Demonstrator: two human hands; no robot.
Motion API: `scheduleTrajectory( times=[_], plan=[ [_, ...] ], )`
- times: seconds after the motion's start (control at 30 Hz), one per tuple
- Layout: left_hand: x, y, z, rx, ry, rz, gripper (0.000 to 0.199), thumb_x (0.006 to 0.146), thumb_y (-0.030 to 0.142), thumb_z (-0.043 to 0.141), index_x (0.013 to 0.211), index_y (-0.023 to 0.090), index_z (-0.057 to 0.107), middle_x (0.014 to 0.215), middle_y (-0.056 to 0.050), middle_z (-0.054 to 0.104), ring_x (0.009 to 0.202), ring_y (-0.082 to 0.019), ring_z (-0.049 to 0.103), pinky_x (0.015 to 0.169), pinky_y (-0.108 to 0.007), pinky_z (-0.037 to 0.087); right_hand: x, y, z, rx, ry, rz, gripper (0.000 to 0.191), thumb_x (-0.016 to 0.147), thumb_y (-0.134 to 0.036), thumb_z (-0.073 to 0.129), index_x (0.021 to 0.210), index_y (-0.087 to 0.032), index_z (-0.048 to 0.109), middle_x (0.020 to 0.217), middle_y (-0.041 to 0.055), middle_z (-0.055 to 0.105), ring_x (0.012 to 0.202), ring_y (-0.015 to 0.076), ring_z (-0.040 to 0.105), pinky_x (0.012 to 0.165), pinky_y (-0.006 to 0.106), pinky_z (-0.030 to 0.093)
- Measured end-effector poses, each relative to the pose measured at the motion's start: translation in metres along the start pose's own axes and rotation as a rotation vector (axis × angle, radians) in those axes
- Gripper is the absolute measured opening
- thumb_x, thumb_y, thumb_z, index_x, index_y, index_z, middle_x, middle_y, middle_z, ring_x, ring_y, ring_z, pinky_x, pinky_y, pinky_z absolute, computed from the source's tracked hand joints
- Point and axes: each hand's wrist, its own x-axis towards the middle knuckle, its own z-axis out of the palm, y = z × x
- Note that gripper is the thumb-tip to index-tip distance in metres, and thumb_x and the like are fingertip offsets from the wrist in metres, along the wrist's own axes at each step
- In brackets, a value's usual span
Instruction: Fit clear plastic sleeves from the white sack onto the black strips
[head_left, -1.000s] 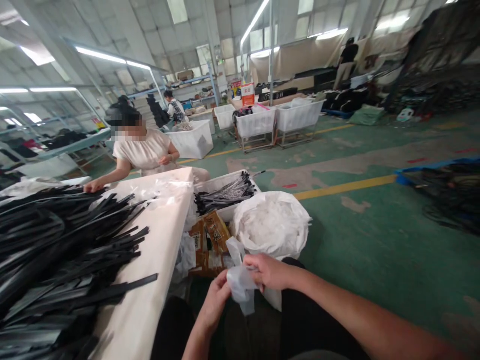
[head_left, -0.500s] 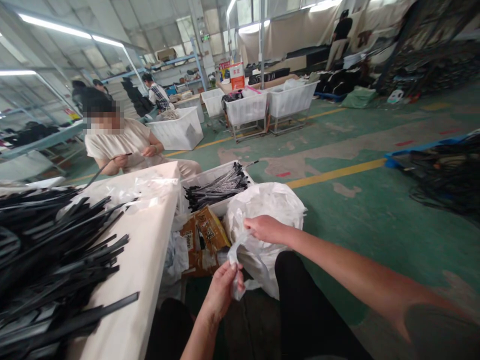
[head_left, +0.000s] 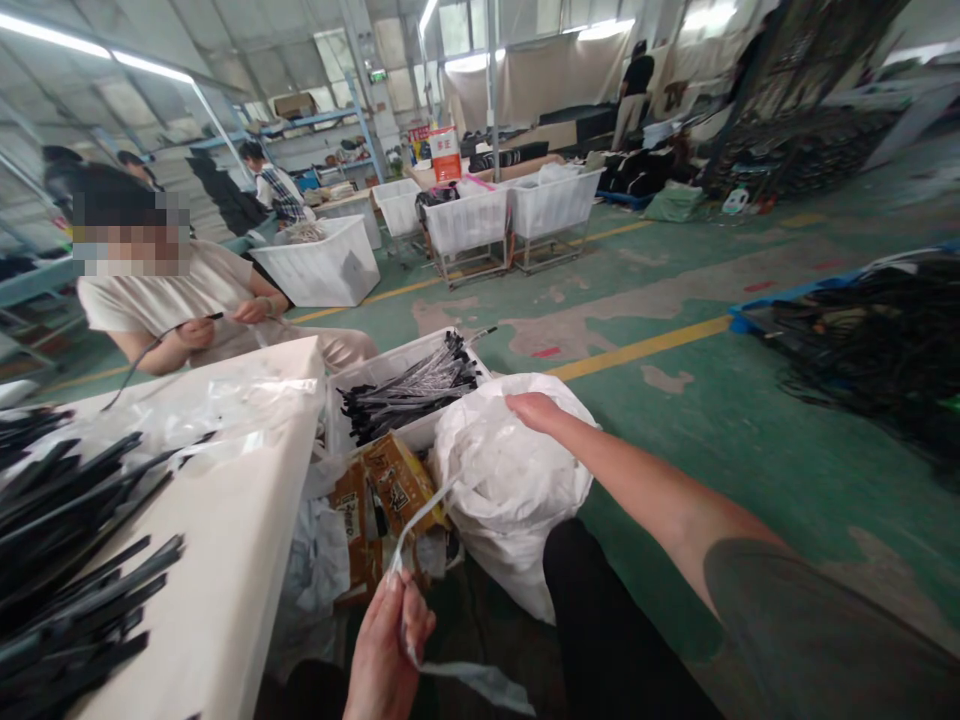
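Note:
My left hand [head_left: 394, 625] is low in front of my lap, its fingers closed on a thin, translucent plastic strip [head_left: 424, 515]. One end of the strip stretches up toward the white sack; a wider tail hangs below my hand. My right hand [head_left: 534, 410] reaches over the mouth of the white sack [head_left: 517, 540]. Its fingers look closed, but what they hold, if anything, blends into the pale plastic in the sack. The sack stands beside my knee, with whitish plastic film inside.
At left, a pale table [head_left: 281, 500] carries black strips [head_left: 67, 540] and clear film. Beyond the sack are a white bin [head_left: 409, 435] of dark strips and a brown printed carton [head_left: 382, 500]. A seated person [head_left: 180, 300] handles a strip. A dark pile [head_left: 877, 340] lies right.
My hands have moved apart. The left has drawn down and left with the strip, which is now stretched thin; the right has risen over the sack's mouth. The view has shifted right.

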Motion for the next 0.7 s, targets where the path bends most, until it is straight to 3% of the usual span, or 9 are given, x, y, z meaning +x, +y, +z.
scheduleTrajectory(
  times=[0.13, 0.2, 0.27, 0.33, 0.4, 0.5, 0.57, 0.63, 0.7],
  plan=[
    [0.008, 0.014, -0.014, -0.104, 0.191, 0.01, 0.02, 0.08, 0.03, 0.071, 0.09, 0.016, 0.061, 0.058, 0.008, 0.044, 0.046, -0.004, 0.039, 0.053, -0.019, 0.045, 0.005, 0.009, 0.013, 0.021, -0.05, 0.125, 0.043, 0.084, -0.02, 0.068, 0.124, -0.013, 0.055, 0.13, 0.0171, 0.055, 0.104, 0.0279, 0.061, 0.089, 0.044, 0.048],
    [0.012, 0.018, -0.016, -0.177, 0.247, 0.007, 0.01, 0.085, 0.021, 0.064, 0.093, 0.015, 0.061, 0.064, 0.005, 0.05, 0.05, -0.005, 0.045, 0.056, -0.019, 0.048, 0.003, -0.006, 0.017, 0.065, -0.037, 0.109, 0.061, 0.08, -0.012, 0.068, 0.136, -0.013, 0.046, 0.145, 0.0252, 0.037, 0.108, 0.0333, 0.06, 0.09, 0.046, 0.047],
    [0.015, 0.019, -0.015, -0.233, 0.256, 0.004, 0.008, 0.09, 0.016, 0.055, 0.094, 0.013, 0.061, 0.067, 0.003, 0.052, 0.051, -0.005, 0.048, 0.055, -0.019, 0.049, -0.004, -0.036, 0.023, 0.146, -0.014, 0.019, 0.064, 0.085, -0.014, 0.061, 0.144, -0.013, 0.035, 0.152, 0.0261, 0.025, 0.113, 0.0351, 0.057, 0.093, 0.047, 0.045],
    [0.018, 0.019, -0.013, -0.259, 0.286, 0.0, 0.011, 0.092, 0.014, 0.052, 0.096, 0.013, 0.062, 0.068, 0.002, 0.055, 0.052, -0.005, 0.052, 0.057, -0.02, 0.051, -0.021, -0.078, 0.031, 0.247, -0.055, -0.131, 0.051, 0.093, -0.025, 0.054, 0.141, -0.015, 0.04, 0.145, 0.0188, 0.041, 0.11, 0.0288, 0.059, 0.093, 0.04, 0.047],
    [0.019, 0.019, -0.009, -0.272, 0.352, -0.008, 0.012, 0.092, 0.014, 0.051, 0.096, 0.012, 0.062, 0.074, -0.002, 0.061, 0.059, -0.008, 0.06, 0.064, -0.023, 0.055, -0.047, -0.123, 0.041, 0.417, -0.187, -0.334, 0.038, 0.095, -0.037, 0.053, 0.128, -0.019, 0.054, 0.123, 0.0077, 0.063, 0.096, 0.0203, 0.065, 0.085, 0.029, 0.051],
    [0.019, 0.019, -0.005, -0.305, 0.431, 0.025, 0.014, 0.092, 0.012, 0.049, 0.092, 0.011, 0.063, 0.089, -0.01, 0.068, 0.078, -0.014, 0.068, 0.076, -0.027, 0.057, -0.087, -0.177, 0.055, 0.845, -0.397, -0.59, 0.035, 0.091, -0.046, 0.057, 0.113, -0.019, 0.062, 0.102, 0.0027, 0.07, 0.088, 0.0177, 0.066, 0.076, 0.026, 0.052],
    [0.018, 0.019, -0.005, -0.312, 0.43, 0.079, 0.015, 0.092, 0.011, 0.05, 0.088, 0.011, 0.064, 0.092, -0.011, 0.069, 0.083, -0.015, 0.068, 0.079, -0.026, 0.056, -0.102, -0.197, 0.061, 1.07, -0.413, -0.583, 0.039, 0.088, -0.05, 0.061, 0.108, -0.018, 0.063, 0.099, 0.0047, 0.07, 0.089, 0.0198, 0.065, 0.077, 0.029, 0.051],
    [0.015, 0.019, -0.008, -0.285, 0.389, 0.107, 0.012, 0.09, 0.012, 0.054, 0.087, 0.012, 0.065, 0.089, -0.009, 0.07, 0.081, -0.014, 0.068, 0.078, -0.025, 0.055, -0.104, -0.205, 0.064, 1.173, -0.354, -0.46, 0.047, 0.085, -0.057, 0.061, 0.11, -0.017, 0.062, 0.103, 0.0069, 0.069, 0.092, 0.0212, 0.064, 0.079, 0.032, 0.049],
    [0.011, 0.018, -0.011, -0.215, 0.292, 0.096, 0.006, 0.085, 0.017, 0.063, 0.088, 0.013, 0.066, 0.088, -0.008, 0.07, 0.078, -0.014, 0.067, 0.076, -0.025, 0.054, -0.1, -0.207, 0.063, 1.292, -0.378, -0.353, 0.057, 0.085, -0.064, 0.057, 0.115, -0.016, 0.06, 0.11, 0.0098, 0.067, 0.096, 0.0221, 0.063, 0.08, 0.034, 0.049]
  ],
)
